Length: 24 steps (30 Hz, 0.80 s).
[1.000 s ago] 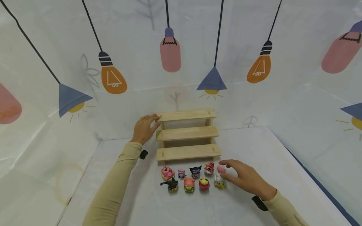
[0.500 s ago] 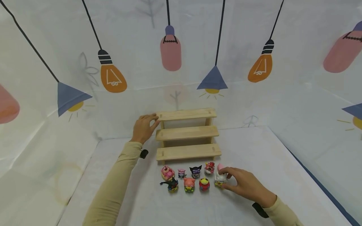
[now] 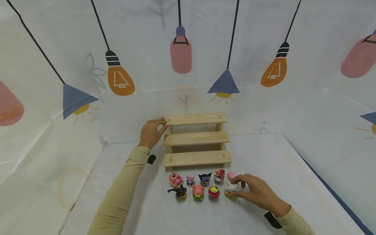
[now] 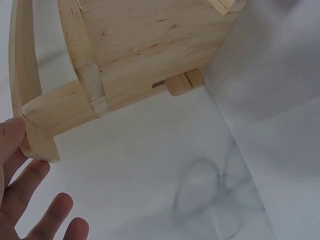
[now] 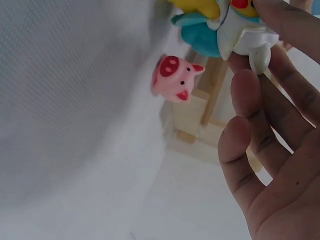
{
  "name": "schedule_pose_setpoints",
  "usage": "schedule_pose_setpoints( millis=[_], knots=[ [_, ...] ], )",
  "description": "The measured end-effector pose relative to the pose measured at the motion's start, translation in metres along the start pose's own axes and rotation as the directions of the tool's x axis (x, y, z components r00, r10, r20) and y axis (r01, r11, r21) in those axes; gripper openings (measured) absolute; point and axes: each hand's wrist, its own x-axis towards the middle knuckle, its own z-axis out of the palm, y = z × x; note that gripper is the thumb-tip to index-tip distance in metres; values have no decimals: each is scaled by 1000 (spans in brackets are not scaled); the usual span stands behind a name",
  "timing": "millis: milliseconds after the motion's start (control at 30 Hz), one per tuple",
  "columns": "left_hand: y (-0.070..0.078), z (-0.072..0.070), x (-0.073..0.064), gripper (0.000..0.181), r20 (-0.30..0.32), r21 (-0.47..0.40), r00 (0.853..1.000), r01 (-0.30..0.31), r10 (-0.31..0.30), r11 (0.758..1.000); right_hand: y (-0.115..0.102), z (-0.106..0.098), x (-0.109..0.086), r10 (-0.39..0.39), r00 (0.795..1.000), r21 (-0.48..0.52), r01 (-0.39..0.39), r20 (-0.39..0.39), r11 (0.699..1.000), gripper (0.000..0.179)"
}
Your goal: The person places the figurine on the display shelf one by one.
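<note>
A three-tier wooden display stand point(image 3: 196, 139) stands at the back of the white table. My left hand point(image 3: 151, 133) grips the left end of its top board between thumb and fingers; the left wrist view shows the board end point(image 4: 41, 142) there. In front of the stand, my right hand point(image 3: 259, 192) pinches a white figurine point(image 3: 232, 186) with thumb and fingertips. Seen from the right wrist, this figurine point(image 5: 245, 37) has teal and yellow parts, and the fingers hide some of it. Just behind it sits a pink pig figurine point(image 5: 177, 79).
Several small figurines stand in two rows left of my right hand, among them a red one with a yellow top point(image 3: 213, 192), an orange-pink one point(image 3: 198, 192), a black-eared one point(image 3: 205, 179) and a pink bear-like one point(image 3: 175, 180). A printed white sheet point(image 3: 141, 107) walls the table's back and sides.
My right hand has moved slightly in and down from beside the pig and taken hold of the white figurine. My left hand stays at the stand's top board. The head view has shifted slightly.
</note>
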Motion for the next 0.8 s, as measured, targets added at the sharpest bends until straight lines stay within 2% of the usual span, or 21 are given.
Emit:
schedule_pose_setpoints(
  millis=[200,367,533,800],
  knots=[
    [0,-5,4,30,37,17,999,-14,13,1000,-5,-18,6,-54,998,33,55,-6,998,36],
    [-1,-10,7,30,51,43,999,-15,13,999,-9,-35,27,-138,989,29,140,-44,990,38],
    [-2,-10,8,30,60,42,998,-7,5,999,-11,-52,61,-193,981,37,194,-37,980,38],
    [2,-9,8,29,58,34,998,1,-3,999,-15,-67,131,-239,971,121,236,12,964,35]
  ],
)
